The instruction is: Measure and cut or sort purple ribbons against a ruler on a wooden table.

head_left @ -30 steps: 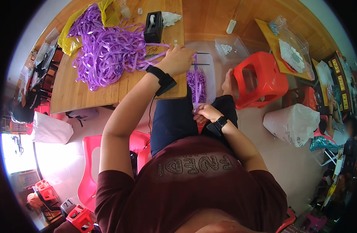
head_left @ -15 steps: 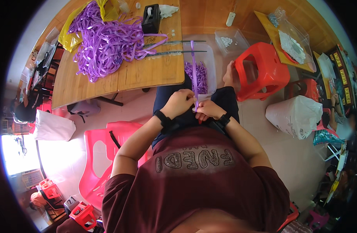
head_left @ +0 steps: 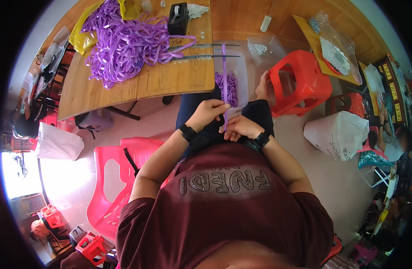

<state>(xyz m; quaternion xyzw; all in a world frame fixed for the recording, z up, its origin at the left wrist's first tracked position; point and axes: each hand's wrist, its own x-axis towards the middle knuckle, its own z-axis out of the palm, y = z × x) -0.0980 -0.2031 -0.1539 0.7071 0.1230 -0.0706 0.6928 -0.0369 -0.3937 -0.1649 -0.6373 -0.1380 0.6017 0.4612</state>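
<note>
Pinching a long purple strip (head_left: 224,76) between the fingers of your left hand (head_left: 210,112), you've got it held over your lap, fingers curled tight on it. Your right hand (head_left: 241,127) sits just beside, closed around the strip's lower end, knuckles up, the two hands nearly touching. Both wrists carry black bands. From your fingertips the strip runs straight away from you, up across a clear plastic tub (head_left: 235,74) that sits just beyond your hands, with short purple pieces (head_left: 228,87) heaped inside it. Two thin metal rods (head_left: 201,50) lie across the tub's far rim, reaching onto the wooden table (head_left: 138,85) to the left of your left hand. Farther out on that table lies a big tangle of purple ribbon (head_left: 121,45), with a black tape dispenser (head_left: 177,18) at its far edge. Off to the right of your right hand stands a red plastic stool (head_left: 300,80), and beyond it a white sack (head_left: 336,132). A pink chair (head_left: 112,179) sits behind your left elbow.
</note>
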